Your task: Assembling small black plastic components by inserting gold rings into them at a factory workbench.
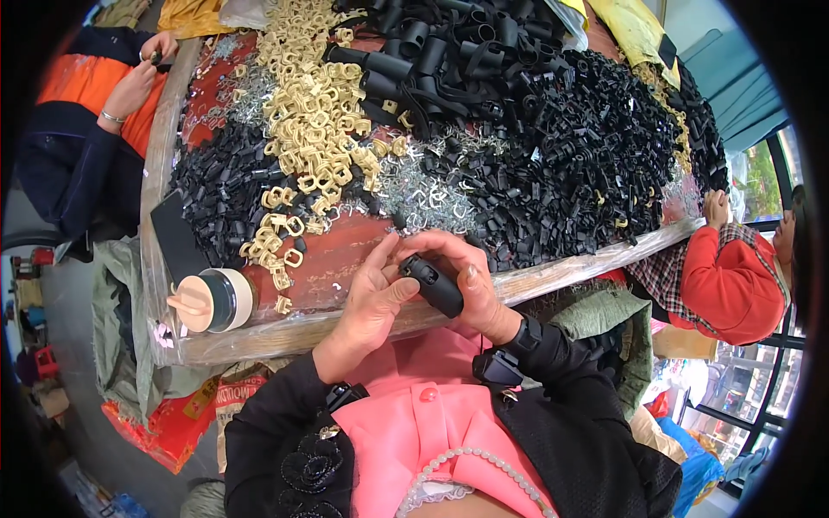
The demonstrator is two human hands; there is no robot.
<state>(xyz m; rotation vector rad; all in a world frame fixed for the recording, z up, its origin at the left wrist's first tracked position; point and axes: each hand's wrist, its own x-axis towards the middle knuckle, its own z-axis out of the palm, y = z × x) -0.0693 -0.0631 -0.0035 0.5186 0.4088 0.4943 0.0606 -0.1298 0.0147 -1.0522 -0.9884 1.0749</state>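
Observation:
A short black plastic cylinder [439, 292] with openings moulded into its end lies tilted between my hands, above the near edge of the table. My right hand [480, 298] curls around it, palm and thumb along its side. The thumb and fingers of my left hand [370, 292] close in on its far-left end; whether a small piece is pinched there is hidden. Just beyond my fingers is a pile of small silver metal clips [432, 194]. Cream plastic buckle-like rings [319, 129] spread to the left of it, and small black plastic parts [570, 155] are heaped to the right.
Larger black tubes [432, 56] pile up at the back of the red table [332, 259]. A wooden rim [259, 338] edges it. A lidded cup [211, 300] and a dark flat panel [177, 237] occupy the left corner. Co-workers sit at left [86, 129] and right [734, 285].

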